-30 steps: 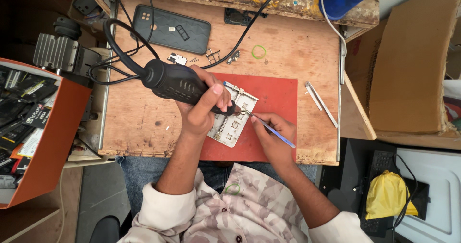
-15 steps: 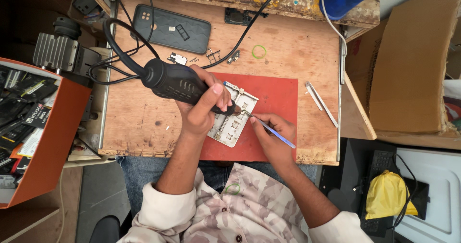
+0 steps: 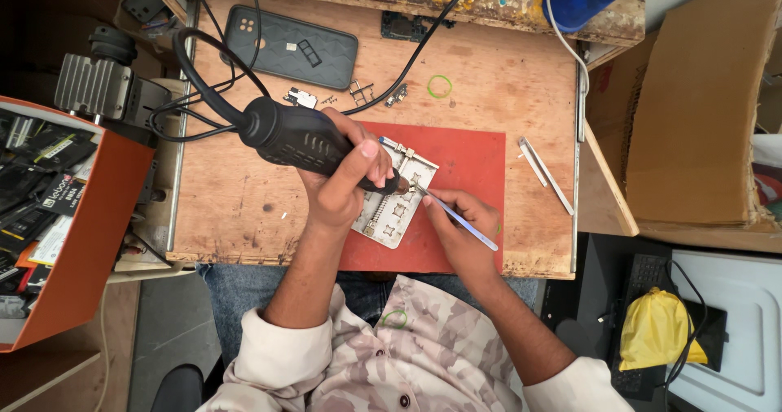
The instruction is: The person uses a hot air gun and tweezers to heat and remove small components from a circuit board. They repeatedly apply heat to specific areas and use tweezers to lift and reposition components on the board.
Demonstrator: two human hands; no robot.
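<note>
My right hand [image 3: 460,229] pinches thin blue-handled tweezers [image 3: 456,215], tip on the silver metal board holder [image 3: 395,200] lying on the red rubber mat [image 3: 464,167]. My left hand [image 3: 342,180] grips the black corded hot-air handpiece [image 3: 301,139], nozzle just beside that tip. I judge heating is underway; lifting next calls for steadiness. Farther off lies a dark phone back cover [image 3: 293,45].

A worn wooden workbench [image 3: 244,208] stands between an orange box [image 3: 90,241] and cardboard [image 3: 692,127].
</note>
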